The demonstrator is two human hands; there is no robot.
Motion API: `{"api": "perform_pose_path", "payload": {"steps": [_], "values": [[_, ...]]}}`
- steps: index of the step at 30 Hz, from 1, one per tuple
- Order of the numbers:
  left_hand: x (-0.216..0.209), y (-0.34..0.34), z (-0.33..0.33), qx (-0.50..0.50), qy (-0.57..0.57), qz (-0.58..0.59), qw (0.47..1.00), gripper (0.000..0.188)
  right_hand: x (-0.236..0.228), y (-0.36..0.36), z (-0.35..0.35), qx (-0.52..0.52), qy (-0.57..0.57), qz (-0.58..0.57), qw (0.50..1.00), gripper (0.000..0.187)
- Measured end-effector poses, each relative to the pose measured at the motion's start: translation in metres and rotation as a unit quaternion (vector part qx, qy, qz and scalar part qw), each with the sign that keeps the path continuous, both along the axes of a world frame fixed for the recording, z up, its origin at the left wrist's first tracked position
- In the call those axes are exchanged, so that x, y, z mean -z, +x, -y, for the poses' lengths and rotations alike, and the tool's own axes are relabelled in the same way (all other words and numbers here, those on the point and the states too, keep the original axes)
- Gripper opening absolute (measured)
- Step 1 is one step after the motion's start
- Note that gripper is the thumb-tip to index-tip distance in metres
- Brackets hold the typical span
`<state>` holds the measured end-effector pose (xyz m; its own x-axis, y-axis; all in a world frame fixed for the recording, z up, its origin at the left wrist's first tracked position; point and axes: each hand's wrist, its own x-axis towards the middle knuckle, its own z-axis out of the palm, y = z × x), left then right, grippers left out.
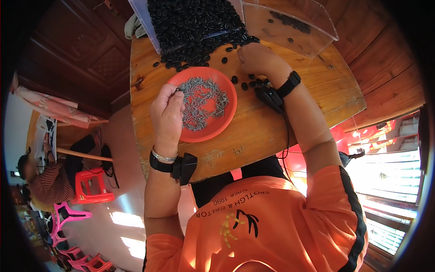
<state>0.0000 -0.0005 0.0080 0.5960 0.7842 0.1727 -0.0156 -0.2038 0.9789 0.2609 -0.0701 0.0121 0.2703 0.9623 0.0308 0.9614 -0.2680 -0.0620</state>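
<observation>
Between the thumb and fingers of my left hand (166,111) is a small black oval piece (178,90), held over the left rim of an orange-red plate (231,97). On that plate lie many small grey metal screw-like pins (195,102). My right hand (258,59) is closed, knuckles up, at the right edge of a heap of black oval pieces (192,54). Its fingertips are hidden, so what they hold cannot be made out. A few loose black pieces (244,86) lie between the plate and my right wrist.
A clear plastic bin (144,22), tipped toward me, spills the heap onto the wooden table (217,156). Beside it stands another clear container (317,41) with some black pieces. A cable (287,131) hangs from my right wrist device. A person sits far left by a red stool (93,186).
</observation>
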Motion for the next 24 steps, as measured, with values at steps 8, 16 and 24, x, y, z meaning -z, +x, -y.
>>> {"api": "perform_pose_path", "payload": {"steps": [8, 16, 24], "values": [[0.001, 0.001, -0.001, -0.001, -0.005, 0.000, 1.000, 0.011, 0.006, 0.007, -0.003, -0.022, 0.004, 0.015, 1.000, 0.019], [0.000, 0.000, -0.001, 0.000, -0.009, 0.006, 1.000, 0.011, 0.002, 0.005, -0.004, -0.045, 0.096, -0.139, 0.985, 0.012], [-0.008, -0.002, 0.007, 0.030, -0.115, 0.047, 0.992, 0.011, -0.014, -0.038, -0.003, -0.160, 0.092, -0.775, 0.604, 0.019]]}}
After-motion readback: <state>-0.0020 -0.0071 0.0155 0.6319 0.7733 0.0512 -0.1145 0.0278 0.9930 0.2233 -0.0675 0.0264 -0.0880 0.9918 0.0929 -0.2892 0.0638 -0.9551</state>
